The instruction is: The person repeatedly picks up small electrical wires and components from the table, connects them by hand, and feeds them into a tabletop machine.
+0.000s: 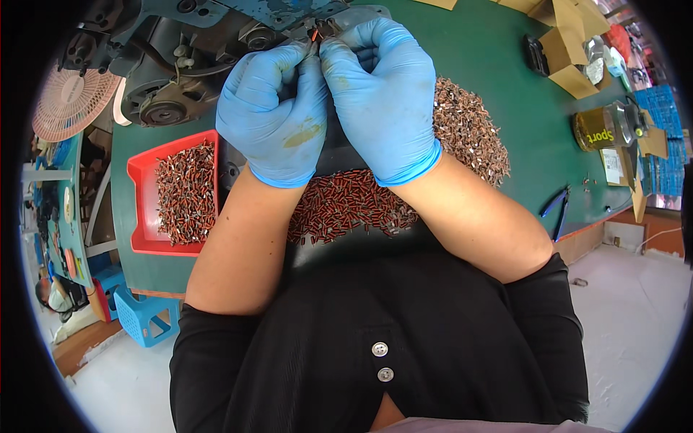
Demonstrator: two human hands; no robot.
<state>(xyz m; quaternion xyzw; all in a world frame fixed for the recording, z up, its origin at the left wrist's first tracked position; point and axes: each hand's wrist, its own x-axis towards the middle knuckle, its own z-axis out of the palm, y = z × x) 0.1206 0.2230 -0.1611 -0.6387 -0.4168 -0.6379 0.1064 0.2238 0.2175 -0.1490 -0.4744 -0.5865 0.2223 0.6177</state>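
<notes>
Two gloved hands work at one machine. The left hand and right hand meet fingertip to fingertip, pinching one small red part at the machine's front edge. One red tray of such parts sits to the left. Two loose heaps lie on the green table: red parts near the body, grey-brown parts to the right. One pair of pliers lies far right.
</notes>
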